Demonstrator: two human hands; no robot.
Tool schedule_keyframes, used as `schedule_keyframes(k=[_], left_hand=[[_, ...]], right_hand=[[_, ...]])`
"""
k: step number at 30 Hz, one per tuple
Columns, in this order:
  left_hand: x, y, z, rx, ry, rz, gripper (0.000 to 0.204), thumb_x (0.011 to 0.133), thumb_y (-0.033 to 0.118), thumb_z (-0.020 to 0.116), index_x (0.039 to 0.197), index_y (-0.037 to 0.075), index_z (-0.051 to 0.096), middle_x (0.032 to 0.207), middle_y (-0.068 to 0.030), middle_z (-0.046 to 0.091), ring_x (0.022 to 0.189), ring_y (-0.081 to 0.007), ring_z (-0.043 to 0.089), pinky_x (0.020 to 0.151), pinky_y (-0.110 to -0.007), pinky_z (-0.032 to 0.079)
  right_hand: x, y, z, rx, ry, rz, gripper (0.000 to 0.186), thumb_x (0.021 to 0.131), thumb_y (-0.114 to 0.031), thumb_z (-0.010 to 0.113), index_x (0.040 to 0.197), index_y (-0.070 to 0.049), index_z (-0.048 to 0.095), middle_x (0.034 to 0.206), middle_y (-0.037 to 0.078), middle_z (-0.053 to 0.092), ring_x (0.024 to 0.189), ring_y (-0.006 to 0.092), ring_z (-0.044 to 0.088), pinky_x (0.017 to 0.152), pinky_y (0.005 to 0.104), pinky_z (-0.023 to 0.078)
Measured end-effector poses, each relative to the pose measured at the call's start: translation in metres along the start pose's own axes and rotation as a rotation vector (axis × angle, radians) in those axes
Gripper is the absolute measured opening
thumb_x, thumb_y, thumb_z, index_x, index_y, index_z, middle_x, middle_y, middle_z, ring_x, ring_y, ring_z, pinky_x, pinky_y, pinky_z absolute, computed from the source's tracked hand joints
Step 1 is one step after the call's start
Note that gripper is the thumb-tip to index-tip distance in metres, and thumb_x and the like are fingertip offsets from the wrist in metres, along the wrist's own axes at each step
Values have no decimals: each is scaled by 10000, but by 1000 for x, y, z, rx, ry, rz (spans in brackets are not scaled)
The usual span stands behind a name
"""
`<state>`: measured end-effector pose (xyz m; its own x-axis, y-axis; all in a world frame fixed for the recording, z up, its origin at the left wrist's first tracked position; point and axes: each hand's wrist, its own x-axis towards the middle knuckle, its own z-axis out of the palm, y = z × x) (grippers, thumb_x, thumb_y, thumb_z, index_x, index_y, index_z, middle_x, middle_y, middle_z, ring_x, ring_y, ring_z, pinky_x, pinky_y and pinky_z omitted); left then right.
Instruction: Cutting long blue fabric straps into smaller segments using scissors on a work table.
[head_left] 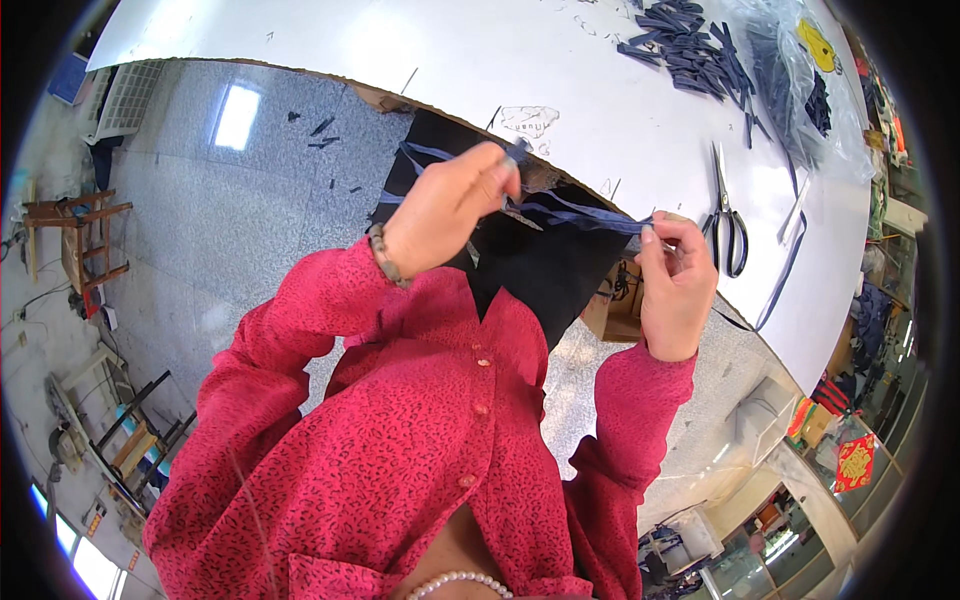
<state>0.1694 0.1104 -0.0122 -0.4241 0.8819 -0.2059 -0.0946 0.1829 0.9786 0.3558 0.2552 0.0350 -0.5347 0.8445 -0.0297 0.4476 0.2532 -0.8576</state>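
Observation:
My left hand [450, 210], with a beaded bracelet at the wrist, is closed in front of the table's edge. A short piece of dark blue fabric [518, 150] sticks out at its fingertips. To the right, the thumb and forefinger of my right hand [680, 285] pinch the end of some narrow blue fabric strips [590, 215]. These strips stretch leftward over my black-clad lap [550, 270] and pass beneath my left hand. A thin pointed shape below the left fingers is too unclear to name.
On the white table [640, 130], black-handled scissors [726, 225] lie right of my right hand. A pile of cut dark blue strips [690, 50] sits farther back, beside a clear plastic bag [800, 100]. Blue scraps [322, 130] lie on the floor; a wooden stool [80, 235] stands left.

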Motion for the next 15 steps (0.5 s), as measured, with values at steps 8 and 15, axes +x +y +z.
schedule_keyframes(k=[8,15], left_hand=[[-8,15,45,-125,-171,27,111,917,103,561,974,19,515,665,-22,645,515,-65,510,482,-234,405],[-3,18,50,-181,-133,-29,64,927,86,567,937,26,547,738,-32,653,537,-32,495,474,-181,374]], right_hand=[[-3,-9,8,241,-127,141,80,856,40,599,919,19,554,965,87,628,773,86,594,699,209,494],[-3,-17,10,416,-147,92,179,844,77,612,987,24,519,944,102,630,829,111,600,747,218,492]])
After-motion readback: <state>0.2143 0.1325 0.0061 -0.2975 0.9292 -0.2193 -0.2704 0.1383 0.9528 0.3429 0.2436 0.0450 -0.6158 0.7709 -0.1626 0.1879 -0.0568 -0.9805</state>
